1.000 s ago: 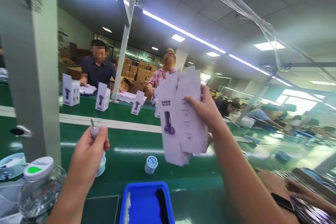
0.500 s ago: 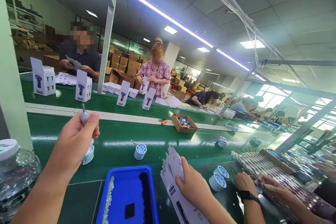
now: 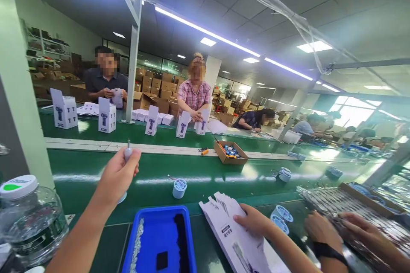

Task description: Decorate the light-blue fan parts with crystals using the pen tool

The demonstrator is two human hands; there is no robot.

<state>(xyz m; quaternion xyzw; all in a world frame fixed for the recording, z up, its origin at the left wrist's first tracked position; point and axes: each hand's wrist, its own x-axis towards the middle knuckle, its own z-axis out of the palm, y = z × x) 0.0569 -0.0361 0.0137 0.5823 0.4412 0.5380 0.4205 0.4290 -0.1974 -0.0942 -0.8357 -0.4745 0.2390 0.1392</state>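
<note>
My left hand (image 3: 120,175) is closed in a fist around a slim pale grey piece with a thin metal tip (image 3: 128,152), which points upward. Most of that piece is hidden by my fingers. Behind the wrist, part of a light blue round housing (image 3: 123,197) shows. My right hand (image 3: 253,221) grips the edge of flat folded white cartons (image 3: 221,226), printed and fanned at their far end. Between my arms lies a blue tray (image 3: 189,239) with small whitish pieces (image 3: 137,243), black strips (image 3: 182,243) and a black square (image 3: 162,260).
A clear jar (image 3: 32,222) stands at the left. Light blue housings (image 3: 180,188) are spaced along the green belt (image 3: 96,170). Beyond are an open cardboard box (image 3: 231,153) and upright white cartons (image 3: 64,111). A co-worker's hands (image 3: 323,230) work close by on the right.
The view has shifted, so my left hand appears farther right and lower. My right hand and the flat cartons also appear farther right. Across the belt, a co-worker has set another carton upright.
</note>
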